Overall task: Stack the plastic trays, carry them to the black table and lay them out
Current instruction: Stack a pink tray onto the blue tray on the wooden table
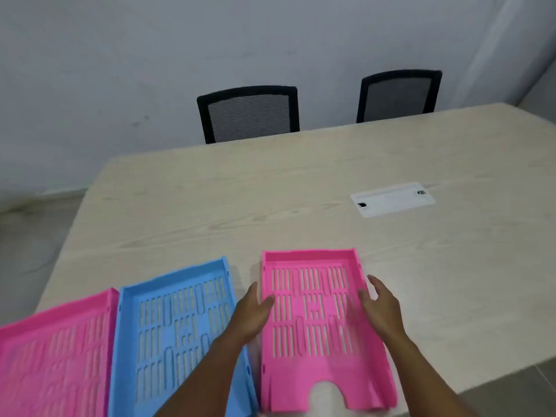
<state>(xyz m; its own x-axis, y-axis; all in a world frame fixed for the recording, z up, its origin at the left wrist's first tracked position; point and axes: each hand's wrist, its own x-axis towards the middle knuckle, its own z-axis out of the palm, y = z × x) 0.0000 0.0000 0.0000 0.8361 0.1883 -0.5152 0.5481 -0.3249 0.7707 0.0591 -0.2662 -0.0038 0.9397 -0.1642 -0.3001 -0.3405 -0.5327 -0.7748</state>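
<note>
A bright pink slotted plastic tray lies flat on the pale wood-grain worktop, between the two hands. The left hand has its fingers spread and loose, resting over the tray's left rim. The right hand is likewise spread, its fingers over the right rim; neither hand grips the tray. Just left of the left fingers lies a light blue slotted plastic tray, under the left forearm. Beyond it, touching its left wall, sits a second pink slotted tray. Well beyond the right fingers a white rectangular cable cover sits flush in the worktop. Two black mesh-backed chairs stand at the far edge.
</note>
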